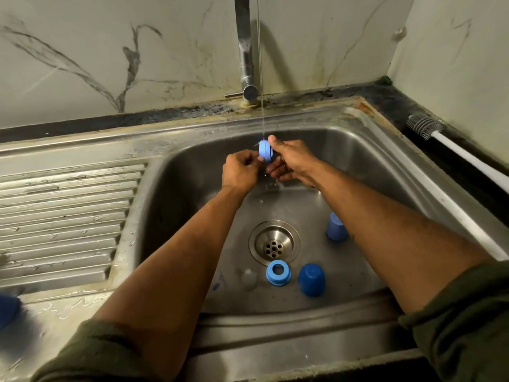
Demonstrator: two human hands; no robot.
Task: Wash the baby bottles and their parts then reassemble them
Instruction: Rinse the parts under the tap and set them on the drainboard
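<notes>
A thin stream of water falls from the tap (246, 51) onto a light blue bottle collar ring (265, 151), held over the sink basin (358, 166). My right hand (290, 161) pinches that ring between thumb and fingers. My left hand (242, 169) has curled fingers touching the ring's lower left edge. On the basin floor lie a second blue collar ring (278, 272), a dark blue cap (311, 279), a lighter blue cap (336, 228) partly hidden behind my right forearm, and a clear silicone nipple (248, 278).
The drain strainer (274, 244) sits mid-basin. A ribbed steel draining board (63, 216) lies to the left, with a blurred blue object (8, 310) at its front left edge. A white-handled bottle brush (440, 136) lies on the dark counter at the right.
</notes>
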